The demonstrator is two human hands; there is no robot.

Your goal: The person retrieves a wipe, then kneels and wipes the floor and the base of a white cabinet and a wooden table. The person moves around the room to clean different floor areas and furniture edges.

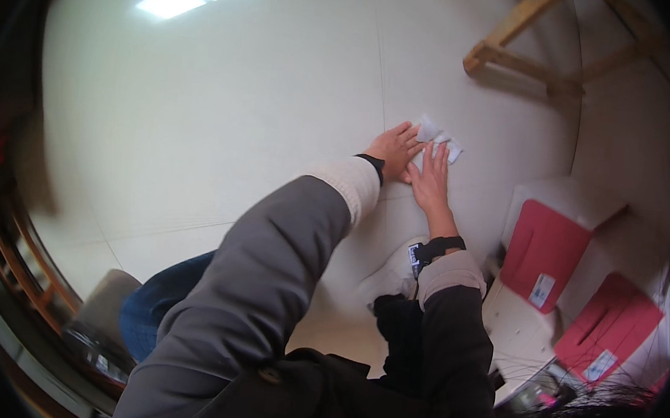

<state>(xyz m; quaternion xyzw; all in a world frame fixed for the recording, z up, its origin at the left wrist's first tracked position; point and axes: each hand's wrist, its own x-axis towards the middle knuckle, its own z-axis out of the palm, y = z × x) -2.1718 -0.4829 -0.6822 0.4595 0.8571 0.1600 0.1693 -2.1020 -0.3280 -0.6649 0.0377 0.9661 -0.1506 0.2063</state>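
Down on the pale tiled floor (223, 118), a crumpled white tissue or wipe (455, 150) lies by my fingers. My left hand (396, 148) reaches in from the left, its fingers stretched out and touching the tissue's near-left side. Beside it, nearly touching, my right hand (431, 184) lies flat with straight fingers, the tips resting on the tissue. Neither hand wraps round it. Both wrists wear dark bands, and grey sleeves with cream cuffs cover my forearms. How much of the tissue sits under the fingers is hidden.
A wooden stool or frame (519, 59) stands at the far right. Nearer on the right are two boxes with red panels, one red panel (544, 253) closer to my hands than the other red panel (610, 328). My shoe (393, 273) is just below my right wrist. Slatted wooden furniture (25, 248) stands at left.
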